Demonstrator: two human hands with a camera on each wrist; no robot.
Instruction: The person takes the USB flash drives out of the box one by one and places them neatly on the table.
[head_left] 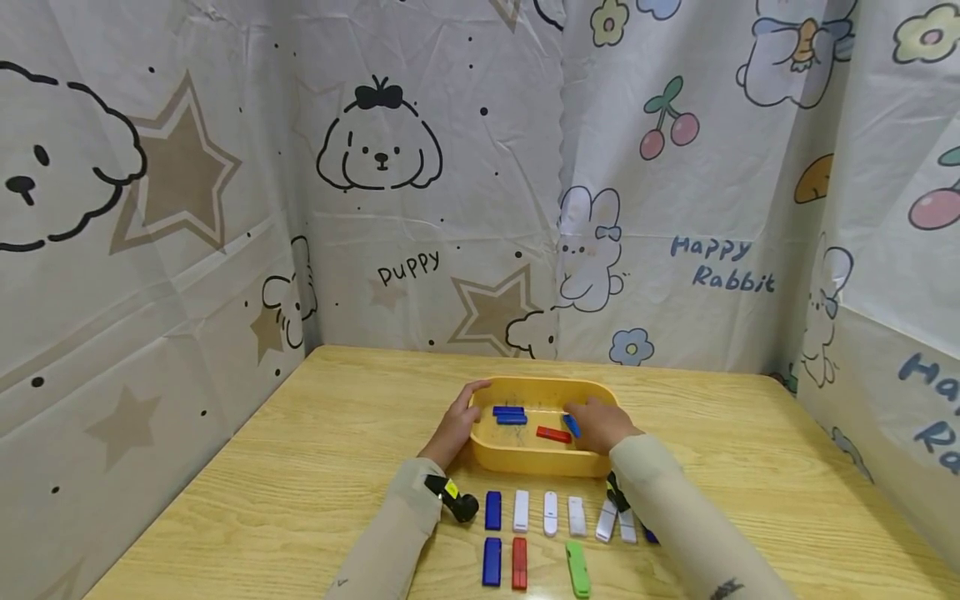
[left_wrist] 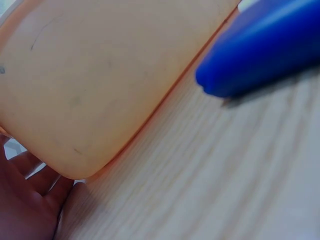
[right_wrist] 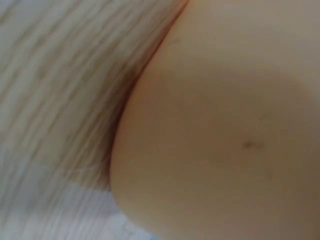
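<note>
A yellow plastic tub (head_left: 525, 462) stands on the table. Its left end is gripped by my left hand (head_left: 453, 425), thumb at the rim; in the left wrist view the fingers (left_wrist: 45, 180) reach round the tub's outside. My right hand (head_left: 600, 423) dips over the right end, fingertips pinching a tilted blue stick (head_left: 572, 425) that looks like a USB flash drive. Inside also lie a red stick (head_left: 553, 434) and two blue sticks (head_left: 511, 416) at the left. The right wrist view shows only the tub's wall (right_wrist: 215, 130) and wood; the right hand is out of sight there.
In front of the tub lie similar sticks in two rows: blue (head_left: 492, 510), several white (head_left: 521, 511), another blue (head_left: 491, 562), red (head_left: 519, 563) and green (head_left: 577, 569). The right forearm partly covers the row's right end. Printed curtains (head_left: 450, 208) surround the wooden table (head_left: 300, 467).
</note>
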